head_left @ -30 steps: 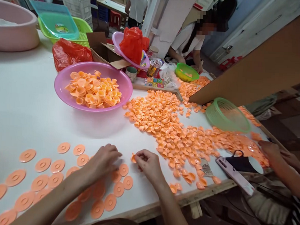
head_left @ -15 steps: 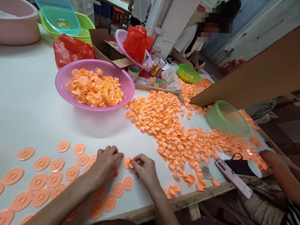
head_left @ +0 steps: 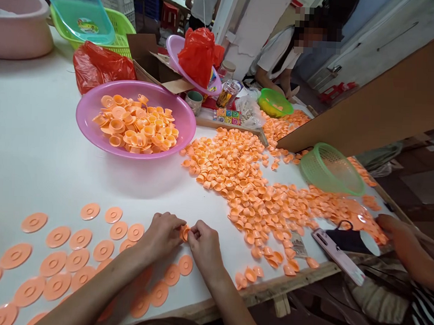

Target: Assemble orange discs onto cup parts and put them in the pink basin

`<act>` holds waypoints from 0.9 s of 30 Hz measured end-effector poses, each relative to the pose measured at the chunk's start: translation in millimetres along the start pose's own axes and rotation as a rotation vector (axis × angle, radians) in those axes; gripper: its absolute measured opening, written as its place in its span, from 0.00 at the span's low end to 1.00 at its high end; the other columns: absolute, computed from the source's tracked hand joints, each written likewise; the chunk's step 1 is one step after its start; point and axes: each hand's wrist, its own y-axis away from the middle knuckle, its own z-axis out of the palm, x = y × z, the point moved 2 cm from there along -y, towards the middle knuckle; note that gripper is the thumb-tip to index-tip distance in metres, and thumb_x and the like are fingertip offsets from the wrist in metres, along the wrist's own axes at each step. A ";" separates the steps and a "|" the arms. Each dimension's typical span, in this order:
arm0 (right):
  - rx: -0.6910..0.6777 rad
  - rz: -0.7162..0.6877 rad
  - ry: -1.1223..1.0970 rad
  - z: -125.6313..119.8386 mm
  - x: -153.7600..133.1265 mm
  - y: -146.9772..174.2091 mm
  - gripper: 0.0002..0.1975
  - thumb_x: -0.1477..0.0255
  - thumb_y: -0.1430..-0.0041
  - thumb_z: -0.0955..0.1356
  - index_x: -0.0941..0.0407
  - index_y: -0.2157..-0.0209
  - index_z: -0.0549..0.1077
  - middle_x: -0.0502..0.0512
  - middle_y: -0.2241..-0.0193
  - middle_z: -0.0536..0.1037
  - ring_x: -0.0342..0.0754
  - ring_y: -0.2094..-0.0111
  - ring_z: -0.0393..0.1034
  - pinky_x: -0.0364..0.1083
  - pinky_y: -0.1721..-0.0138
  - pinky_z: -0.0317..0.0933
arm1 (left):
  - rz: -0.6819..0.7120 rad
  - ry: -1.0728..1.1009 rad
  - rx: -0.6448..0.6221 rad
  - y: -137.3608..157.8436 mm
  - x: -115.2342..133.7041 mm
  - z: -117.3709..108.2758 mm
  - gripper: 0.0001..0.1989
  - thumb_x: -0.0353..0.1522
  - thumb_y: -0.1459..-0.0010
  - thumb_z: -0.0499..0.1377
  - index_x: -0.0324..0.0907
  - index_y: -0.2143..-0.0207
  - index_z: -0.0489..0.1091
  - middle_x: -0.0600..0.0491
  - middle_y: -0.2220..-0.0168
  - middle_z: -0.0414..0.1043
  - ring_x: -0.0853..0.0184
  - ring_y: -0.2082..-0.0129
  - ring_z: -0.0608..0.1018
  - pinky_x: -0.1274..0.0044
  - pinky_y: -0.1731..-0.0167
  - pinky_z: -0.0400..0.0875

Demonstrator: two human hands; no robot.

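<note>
Between my two hands is a small orange plastic piece (head_left: 184, 233), a toy cup against a toy saucer, partly covered by my fingers. My left hand (head_left: 165, 231) is closed, its fingertips gripping the saucer side. From the other side, my right hand (head_left: 203, 243) pinches the cup. Flat round orange saucers (head_left: 54, 263) with a raised ring lie spread over the table to the left and beneath my forearms. A few more, such as one saucer (head_left: 185, 265), rest just below my hands.
Loose orange toy cups (head_left: 234, 168) form a big heap on the right. A pink basin (head_left: 88, 137) holds cups joined to saucers. Near the table edge lie a phone (head_left: 337, 256) and a green basket (head_left: 331, 170). Another person's arm (head_left: 407, 242) reaches in at right; someone else works behind.
My left hand has moved right and closed on the saucer, which lay flat on the table before. My right hand has brought the cup against it. The view has shifted slightly.
</note>
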 end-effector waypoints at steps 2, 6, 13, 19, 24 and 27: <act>-0.014 -0.010 0.022 -1.2 -1.1 -0.7 0.08 0.75 0.45 0.63 0.53 0.77 0.62 0.49 0.80 0.70 0.44 0.77 0.64 0.42 0.74 0.54 | -0.091 0.084 0.001 -1.9 6.9 -5.7 0.08 0.29 0.49 0.58 0.44 0.67 0.75 0.54 0.68 0.76 0.64 0.65 0.75 0.72 0.63 0.63; -0.019 -0.021 0.060 -1.0 -1.9 0.1 0.09 0.75 0.43 0.62 0.53 0.76 0.60 0.48 0.80 0.69 0.44 0.77 0.62 0.42 0.74 0.53 | -0.242 0.008 0.039 -4.5 18.1 -6.8 0.04 0.30 0.50 0.57 0.43 0.77 0.69 0.54 0.72 0.73 0.66 0.71 0.72 0.76 0.72 0.59; 0.090 0.016 -0.020 15.7 -8.2 10.6 0.07 0.75 0.43 0.62 0.54 0.75 0.63 0.49 0.78 0.70 0.45 0.76 0.65 0.42 0.72 0.56 | -0.148 -0.119 0.082 3.3 13.7 4.0 0.11 0.34 0.46 0.55 0.43 0.80 0.64 0.55 0.76 0.70 0.66 0.72 0.70 0.74 0.70 0.59; 0.103 0.080 -0.236 -37.6 25.2 6.9 0.08 0.68 0.43 0.64 0.55 0.70 0.74 0.52 0.75 0.76 0.46 0.75 0.69 0.43 0.72 0.63 | -0.230 -0.006 0.168 -9.3 17.9 -30.3 0.10 0.36 0.49 0.57 0.44 0.81 0.67 0.58 0.80 0.69 0.68 0.77 0.70 0.76 0.77 0.59; 0.558 0.075 0.249 -119.9 101.1 19.6 0.12 0.72 0.51 0.63 0.55 0.68 0.77 0.60 0.66 0.76 0.55 0.62 0.70 0.51 0.60 0.64 | -0.128 0.087 0.846 -37.2 38.7 -161.3 0.09 0.38 0.49 0.61 0.41 0.71 0.75 0.57 0.75 0.73 0.69 0.73 0.73 0.77 0.71 0.67; 0.522 0.069 0.341 -124.4 126.9 18.5 0.13 0.72 0.50 0.62 0.54 0.67 0.78 0.60 0.66 0.76 0.54 0.64 0.70 0.50 0.62 0.64 | -0.124 0.078 0.965 -37.7 36.7 -208.4 0.18 0.40 0.47 0.61 0.40 0.56 0.75 0.54 0.65 0.77 0.68 0.69 0.75 0.75 0.68 0.70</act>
